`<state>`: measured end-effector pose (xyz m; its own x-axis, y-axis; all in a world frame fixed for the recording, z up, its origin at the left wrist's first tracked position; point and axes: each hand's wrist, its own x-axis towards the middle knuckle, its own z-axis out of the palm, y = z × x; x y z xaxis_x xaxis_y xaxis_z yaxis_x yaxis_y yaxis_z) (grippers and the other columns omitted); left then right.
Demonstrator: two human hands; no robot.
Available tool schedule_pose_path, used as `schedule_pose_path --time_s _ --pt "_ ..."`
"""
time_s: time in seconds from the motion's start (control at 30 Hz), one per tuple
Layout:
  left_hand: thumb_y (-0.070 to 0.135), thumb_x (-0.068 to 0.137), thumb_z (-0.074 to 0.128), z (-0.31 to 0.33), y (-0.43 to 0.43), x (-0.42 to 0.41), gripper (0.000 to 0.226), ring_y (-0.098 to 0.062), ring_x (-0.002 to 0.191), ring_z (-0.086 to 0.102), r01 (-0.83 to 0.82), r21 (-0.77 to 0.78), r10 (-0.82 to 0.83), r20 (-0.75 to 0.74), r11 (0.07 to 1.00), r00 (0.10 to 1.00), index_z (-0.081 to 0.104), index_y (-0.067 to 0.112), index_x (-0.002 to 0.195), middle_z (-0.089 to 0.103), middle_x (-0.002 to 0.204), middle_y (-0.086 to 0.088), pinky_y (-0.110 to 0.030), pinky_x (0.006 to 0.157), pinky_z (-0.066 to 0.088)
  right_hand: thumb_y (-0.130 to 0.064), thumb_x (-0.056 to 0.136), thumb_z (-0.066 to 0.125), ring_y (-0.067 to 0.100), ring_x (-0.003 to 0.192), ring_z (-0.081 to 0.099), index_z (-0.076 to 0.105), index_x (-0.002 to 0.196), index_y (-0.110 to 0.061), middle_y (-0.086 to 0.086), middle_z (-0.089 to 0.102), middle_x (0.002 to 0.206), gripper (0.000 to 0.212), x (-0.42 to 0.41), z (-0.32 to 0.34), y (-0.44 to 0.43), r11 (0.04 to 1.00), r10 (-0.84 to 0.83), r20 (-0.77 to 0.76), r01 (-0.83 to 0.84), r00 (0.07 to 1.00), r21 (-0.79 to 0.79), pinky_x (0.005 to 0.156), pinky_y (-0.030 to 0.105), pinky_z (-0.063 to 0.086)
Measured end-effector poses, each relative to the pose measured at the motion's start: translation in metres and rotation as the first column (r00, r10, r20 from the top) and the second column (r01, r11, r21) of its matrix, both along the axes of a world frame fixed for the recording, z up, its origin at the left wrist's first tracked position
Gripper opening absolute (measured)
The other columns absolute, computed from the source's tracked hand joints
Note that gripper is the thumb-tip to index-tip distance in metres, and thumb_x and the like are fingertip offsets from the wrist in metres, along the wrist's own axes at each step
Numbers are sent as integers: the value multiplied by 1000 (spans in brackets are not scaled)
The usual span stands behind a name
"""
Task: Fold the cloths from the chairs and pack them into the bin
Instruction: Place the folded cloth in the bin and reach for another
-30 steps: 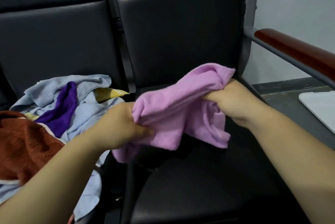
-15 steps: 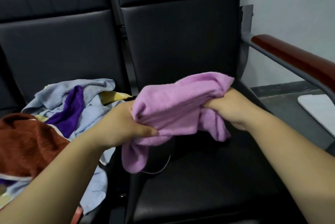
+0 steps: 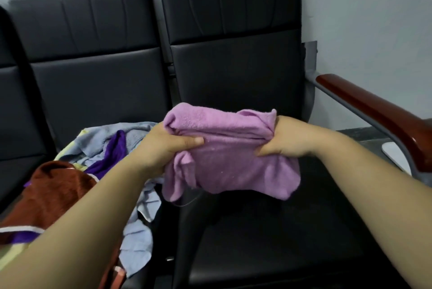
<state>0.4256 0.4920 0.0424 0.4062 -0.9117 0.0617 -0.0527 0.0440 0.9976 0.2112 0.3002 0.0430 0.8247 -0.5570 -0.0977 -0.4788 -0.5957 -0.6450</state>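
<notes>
Item: lilac cloth (image 3: 233,162), terry, bunched and partly folded, held up at centre frame in front of the right-hand chair (image 3: 268,242), above its seat.
Long axis: left to right across the frame, stretched between the two hands. The lower edge hangs slack, with a loose thread dangling at its lower left.
Left hand (image 3: 161,150): grips the cloth's left end, thumb laid across the front, fingers hidden behind.
Right hand (image 3: 289,139): grips the right end, thumb in front, fingers hidden behind the fabric.
Key relation: one hand at each end, neither nearer. The slack falls below the hands, so the next fold probably means bringing the ends together or laying the cloth on the seat.
Neighbours: heap on the left-hand chair (image 3: 93,78), lower left of frame: grey-blue cloth (image 3: 140,230), purple cloth (image 3: 114,148) and brown cloth (image 3: 53,190), overlapping, just beside the left forearm.
Obstructions: wooden armrest (image 3: 374,110) at right, apart from the cloth.
Bin: not in view. The white object (image 3: 395,155) at the right edge is too cropped to name.
</notes>
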Motion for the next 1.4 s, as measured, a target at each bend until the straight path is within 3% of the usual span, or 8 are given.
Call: schedule_pose_path --time_s 0.1,0.2,0.37,0.63,0.83,0.97,1.3,1.4 --pt "0 67 90 23 2 9 37 -15 93 74 68 280 -199 473 958 858 76 15 98 79 95 -3 -29 83 59 -35 73 87 14 89 72 74 104 -35 -8 76 94 33 1 19 -5 997 44 -75 -48 996 -59 85 38 60" --pt "20 65 82 36 -16 17 21 -17 71 65 -208 425 -303 844 881 443 65 26 74 68 72 4 -29 65 53 -33 78 83 17 84 69 73 97 -30 -2 72 89 22 15 26 -11 967 58 -161 -96 985 -237 79 37 58" --pt "15 74 60 55 -46 33 18 -15 72 59 -441 295 -216 951 847 222 54 30 81 63 82 7 -29 59 47 -18 85 63 22 75 64 56 76 -34 -7 64 81 19 42 29 -33 860 -159 3 140 987 -491 64 34 51" --pt "25 78 72 85 -44 36 36 -31 79 65 -456 -124 93 992 881 -91 51 18 107 60 93 3 -36 62 46 -30 104 46 28 76 60 58 104 -22 3 65 96 15 40 63 -49 638 -219 279 354 935 -684 66 37 51" --pt "25 76 72 2 -32 26 31 -25 85 66 -369 173 -78 963 913 259 56 24 103 68 92 5 -33 69 49 -36 90 70 20 90 70 71 111 -29 -4 73 102 22 -1 -13 -36 904 -176 139 216 975 -370 77 36 56" --pt "28 80 70 -92 -22 20 21 -14 70 68 -200 508 -342 774 838 534 60 22 98 69 79 5 -31 73 55 -43 74 86 15 91 69 67 112 -23 0 74 111 47 -23 -98 -19 987 -127 -274 94 953 -133 81 31 57" --pt "35 92 68 -123 -23 29 33 -14 69 54 -196 465 -226 704 864 674 51 11 78 59 74 -3 -31 70 45 -44 93 73 23 62 66 46 79 -15 7 65 69 42 -15 -114 -14 961 -217 -188 243 958 132 53 27 49" --pt "27 84 68 -118 -16 31 26 -16 59 46 -86 563 -183 405 822 896 50 15 70 52 63 -3 -30 57 41 -43 100 61 19 68 52 53 72 -18 -1 56 72 38 -19 -118 -16 987 -133 -403 158 905 28 56 27 38"
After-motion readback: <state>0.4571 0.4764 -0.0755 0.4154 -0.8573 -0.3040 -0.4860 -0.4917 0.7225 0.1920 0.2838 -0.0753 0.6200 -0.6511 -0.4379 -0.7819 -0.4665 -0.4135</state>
